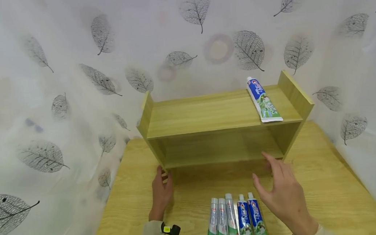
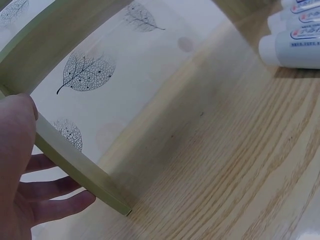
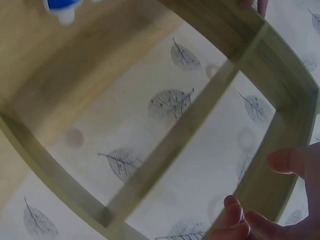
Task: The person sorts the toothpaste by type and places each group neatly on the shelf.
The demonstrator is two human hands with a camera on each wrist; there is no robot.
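A small wooden two-tier shelf (image 1: 194,113) stands on the table in the head view. My left hand (image 1: 161,190) holds the lower part of its left side panel (image 2: 82,162), thumb on one face and fingers on the other. My right hand (image 1: 285,190) is in front of the shelf's lower right, fingers spread and loosely bent, holding nothing. On the top board, toward the right, lies a blue-and-green toothpaste tube (image 1: 264,103), cap to the back. Between my hands, three white-and-green toothpaste tubes (image 1: 222,220) and two blue-and-green tubes (image 1: 244,219) lie side by side, caps toward the shelf.
The wooden table (image 1: 125,205) extends on both sides of the shelf. A pale curtain (image 1: 169,31) printed with leaves surrounds its back and sides. A black band with a small device (image 1: 171,229) is on my left wrist.
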